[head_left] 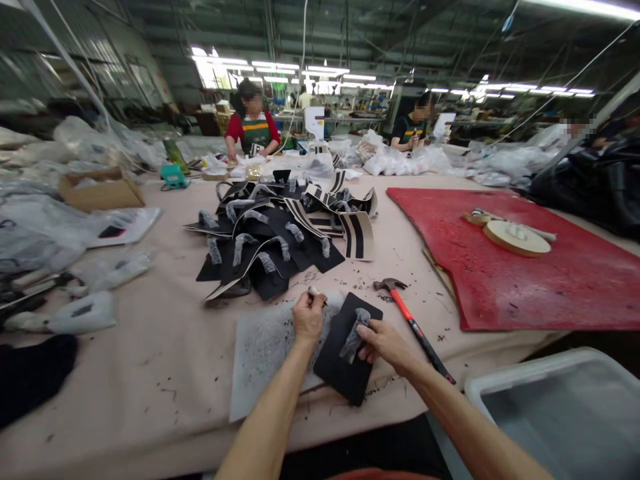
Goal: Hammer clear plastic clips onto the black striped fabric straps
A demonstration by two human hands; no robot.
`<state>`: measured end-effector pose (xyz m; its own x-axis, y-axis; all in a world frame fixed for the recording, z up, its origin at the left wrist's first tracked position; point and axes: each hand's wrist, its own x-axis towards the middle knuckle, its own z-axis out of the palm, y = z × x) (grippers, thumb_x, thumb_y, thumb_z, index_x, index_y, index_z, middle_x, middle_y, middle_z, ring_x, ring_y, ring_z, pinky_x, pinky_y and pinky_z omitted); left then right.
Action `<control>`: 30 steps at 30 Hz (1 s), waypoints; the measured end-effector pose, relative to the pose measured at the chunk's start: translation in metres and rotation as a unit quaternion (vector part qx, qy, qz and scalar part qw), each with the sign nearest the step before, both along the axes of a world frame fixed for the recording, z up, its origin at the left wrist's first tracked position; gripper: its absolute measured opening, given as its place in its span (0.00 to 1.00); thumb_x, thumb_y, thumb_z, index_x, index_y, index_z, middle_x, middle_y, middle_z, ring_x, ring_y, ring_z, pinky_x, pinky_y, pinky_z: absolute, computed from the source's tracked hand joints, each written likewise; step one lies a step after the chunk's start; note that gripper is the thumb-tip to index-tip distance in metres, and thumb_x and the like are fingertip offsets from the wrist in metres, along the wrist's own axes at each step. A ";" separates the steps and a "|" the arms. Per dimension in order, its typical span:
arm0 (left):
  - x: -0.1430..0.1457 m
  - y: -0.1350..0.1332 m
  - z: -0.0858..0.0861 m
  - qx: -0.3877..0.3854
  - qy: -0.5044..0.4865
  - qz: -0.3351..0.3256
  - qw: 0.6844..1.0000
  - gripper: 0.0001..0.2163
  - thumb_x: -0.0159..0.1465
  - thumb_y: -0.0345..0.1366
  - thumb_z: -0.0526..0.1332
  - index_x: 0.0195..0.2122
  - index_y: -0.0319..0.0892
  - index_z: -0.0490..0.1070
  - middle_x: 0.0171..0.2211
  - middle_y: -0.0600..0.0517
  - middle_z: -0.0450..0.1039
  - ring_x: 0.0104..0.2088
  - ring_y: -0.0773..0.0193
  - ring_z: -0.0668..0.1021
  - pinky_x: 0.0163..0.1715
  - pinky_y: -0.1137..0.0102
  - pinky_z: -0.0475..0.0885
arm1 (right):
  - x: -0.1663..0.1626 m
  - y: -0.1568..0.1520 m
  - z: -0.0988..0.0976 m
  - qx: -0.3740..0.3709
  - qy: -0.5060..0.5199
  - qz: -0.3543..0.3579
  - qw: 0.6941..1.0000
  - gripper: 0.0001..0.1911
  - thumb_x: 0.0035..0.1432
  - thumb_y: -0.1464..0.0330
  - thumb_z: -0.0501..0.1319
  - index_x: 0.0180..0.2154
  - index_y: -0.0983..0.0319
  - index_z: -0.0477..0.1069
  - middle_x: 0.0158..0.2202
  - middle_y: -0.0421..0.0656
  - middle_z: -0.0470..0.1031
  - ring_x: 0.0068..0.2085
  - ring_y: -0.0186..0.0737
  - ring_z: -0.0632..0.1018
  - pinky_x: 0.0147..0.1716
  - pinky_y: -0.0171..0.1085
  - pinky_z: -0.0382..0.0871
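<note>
My left hand (307, 319) is closed in a pinch above a grey, speckled board (267, 353). A small pale tip shows at its fingers, too little to name. My right hand (384, 341) grips the plastic-wrapped handle (356, 330) of a black panel (345, 377). The panel is rectangular with rounded corners and lies tilted over the right part of the board. Just right of my right hand, a claw hammer (411, 323) with an orange and black handle rests on the table. Beyond my hands is a heap of black and striped panels (270, 233), many with plastic-wrapped handles.
A red sheet (530, 293) with a cream roll of tape (517, 239) covers the table's right side. A grey plastic bin (555, 380) stands at lower right. Plastic bags (47, 227) and a cardboard box (100, 191) lie left. Two people work across the table.
</note>
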<state>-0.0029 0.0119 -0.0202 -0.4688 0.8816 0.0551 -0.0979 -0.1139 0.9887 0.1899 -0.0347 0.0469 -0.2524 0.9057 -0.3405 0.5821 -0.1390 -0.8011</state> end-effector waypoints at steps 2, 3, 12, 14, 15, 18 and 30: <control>-0.001 0.000 -0.002 -0.005 0.028 -0.015 0.999 0.09 0.58 0.41 0.64 0.31 0.40 0.73 0.26 0.51 0.77 0.27 0.63 0.79 0.30 0.72 0.74 | 0.006 0.003 0.008 0.047 -0.044 -0.005 0.998 0.15 0.64 0.62 0.50 0.36 0.63 0.69 0.30 0.48 0.77 0.29 0.42 0.79 0.30 0.38 0.73; -0.001 0.000 -0.002 -0.004 0.039 -0.019 0.999 0.09 0.59 0.41 0.64 0.31 0.40 0.73 0.26 0.51 0.77 0.27 0.63 0.79 0.30 0.73 0.73 | 0.009 0.004 0.013 0.079 -0.065 -0.010 0.995 0.13 0.63 0.65 0.50 0.39 0.64 0.70 0.35 0.51 0.77 0.35 0.44 0.80 0.36 0.41 0.74; -0.001 -0.001 0.002 -0.005 0.057 -0.028 0.998 0.08 0.60 0.40 0.64 0.31 0.40 0.73 0.25 0.52 0.77 0.25 0.64 0.78 0.28 0.73 0.72 | 0.008 0.021 0.029 0.295 -0.257 0.303 0.869 0.24 0.60 0.79 0.49 0.55 0.60 0.71 0.57 0.50 0.67 0.48 0.41 0.75 0.48 0.38 0.67; -0.002 -0.001 0.002 -0.003 0.037 -0.026 0.999 0.09 0.60 0.41 0.64 0.31 0.40 0.73 0.26 0.51 0.78 0.27 0.64 0.79 0.30 0.73 0.73 | 0.010 0.026 0.029 0.290 -0.271 0.279 0.874 0.22 0.62 0.78 0.49 0.53 0.62 0.72 0.51 0.49 0.71 0.44 0.39 0.76 0.44 0.36 0.66; -0.002 0.000 0.001 -0.001 0.026 -0.026 0.999 0.09 0.60 0.41 0.64 0.32 0.40 0.73 0.27 0.51 0.78 0.28 0.63 0.80 0.31 0.72 0.74 | 0.013 0.029 0.029 0.289 -0.271 0.265 0.879 0.21 0.62 0.78 0.49 0.52 0.62 0.72 0.49 0.49 0.72 0.43 0.39 0.76 0.43 0.36 0.66; -0.003 0.000 0.001 -0.002 0.003 -0.031 1.000 0.11 0.59 0.42 0.65 0.33 0.39 0.73 0.28 0.50 0.79 0.29 0.62 0.81 0.32 0.71 0.76 | 0.022 0.033 0.029 0.282 -0.273 0.229 0.891 0.19 0.62 0.76 0.52 0.51 0.62 0.72 0.46 0.48 0.73 0.42 0.39 0.75 0.43 0.35 0.65; -0.003 -0.002 0.010 -0.019 -0.029 -0.030 0.999 0.15 0.57 0.46 0.67 0.34 0.38 0.74 0.29 0.49 0.80 0.30 0.60 0.82 0.34 0.68 0.79 | 0.046 0.035 0.033 0.207 0.045 -0.058 0.976 0.14 0.61 0.67 0.53 0.44 0.62 0.73 0.37 0.45 0.75 0.40 0.43 0.76 0.44 0.42 0.69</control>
